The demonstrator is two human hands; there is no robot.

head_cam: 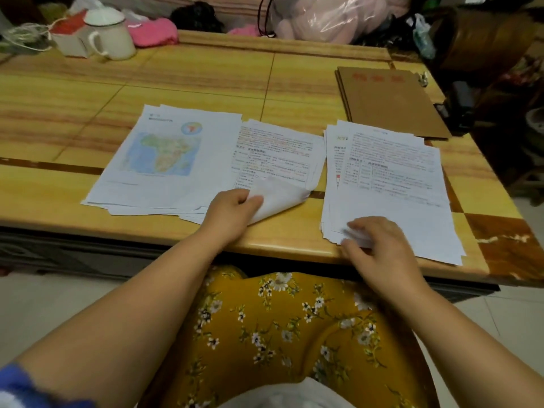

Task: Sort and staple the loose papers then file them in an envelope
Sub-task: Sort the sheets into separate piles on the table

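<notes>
Left hand [235,206] pinching curled sheet [276,198]; right hand [374,240], blurred, seemingly flat on stack [391,184].

The red characters on the brown kraft envelope [391,104] at two o'clock are too blurred to read. The right hand [379,245] is motion-smeared, its fingertips indistinct over the white printed stack [391,184]. The left hand [232,209] hides the curled sheet's [273,198] lower corner. Print on every page is too small to read.
</notes>
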